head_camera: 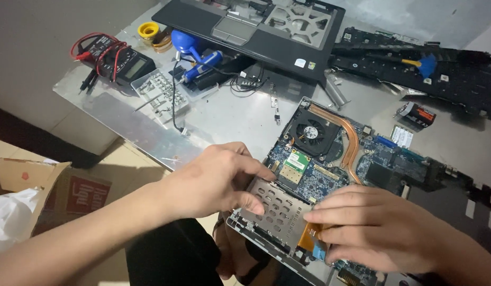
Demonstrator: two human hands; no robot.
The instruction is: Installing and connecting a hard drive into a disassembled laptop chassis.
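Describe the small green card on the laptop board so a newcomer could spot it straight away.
Start at the opened laptop board lying on the metal table. Find its round black fan, then look just below it, toward the left hand. The green card sits there beside the perforated metal cage; it is the only pale green rectangle on the blue board.

Orange flex cable (half hidden) under fingers.

Under the left grip lies a silver card cage with a hole pattern; beside the right grip, an orange ribbon cable and blue motherboard.
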